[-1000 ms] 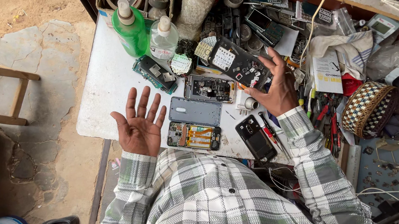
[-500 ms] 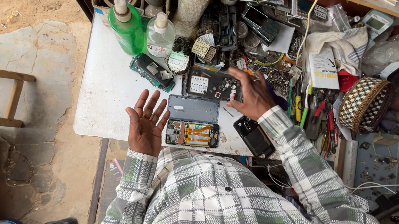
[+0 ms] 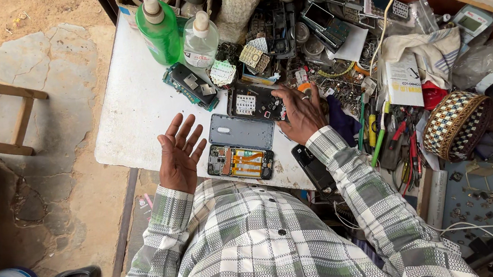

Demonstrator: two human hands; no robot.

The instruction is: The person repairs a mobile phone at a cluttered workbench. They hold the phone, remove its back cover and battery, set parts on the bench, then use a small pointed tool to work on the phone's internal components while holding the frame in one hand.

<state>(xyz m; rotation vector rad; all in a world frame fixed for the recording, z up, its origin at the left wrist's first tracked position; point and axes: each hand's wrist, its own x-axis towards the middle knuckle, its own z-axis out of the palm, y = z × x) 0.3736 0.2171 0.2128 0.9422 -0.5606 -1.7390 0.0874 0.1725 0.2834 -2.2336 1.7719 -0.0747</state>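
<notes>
- The left hand (image 3: 179,156) is held palm-up and empty just above the near edge of the white table (image 3: 126,104), its fingers spread apart and nothing gripped.
- Just right of it lies an opened phone (image 3: 240,162) with its circuit board and orange flex exposed, and touching its far side a grey-blue back cover (image 3: 241,131) lies flat.
- The right hand (image 3: 299,116) is laid flat, fingers stretched and not closed, on the right end of a dark phone frame (image 3: 252,103); it is pressed rather than clamped.
- The frame is best steadied with the fingertips on its rim, so that the small white parts on it are not knocked.
- A black phone (image 3: 313,167) lies by the right wrist and could be caught by the plaid sleeve.
- Further right, screwdrivers and pliers (image 3: 391,137) lie in a loose heap beside a woven basket (image 3: 455,123).
- Beyond, a green bottle (image 3: 158,27) and a clear bottle (image 3: 200,39) stand upright near the table's far edge; wide sweeps of the forearm should be avoided there.
</notes>
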